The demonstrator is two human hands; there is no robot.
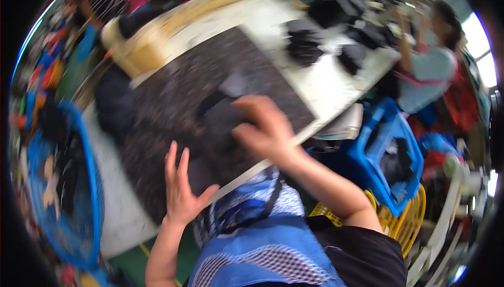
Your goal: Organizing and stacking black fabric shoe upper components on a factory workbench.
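Dark fabric piece [223,116]: over there on the white table [310,85], it lies mid-mat on the mottled dark mat [173,98], blurred, with a smaller grey patch [235,84] at its far edge. The right hand [266,127] curls at its right side, gripping or not I can't tell, while the left hand [182,195] is spread and empty nearer the body. Looks like placing or smoothing to me; the next move calls for steadying the piece flat.
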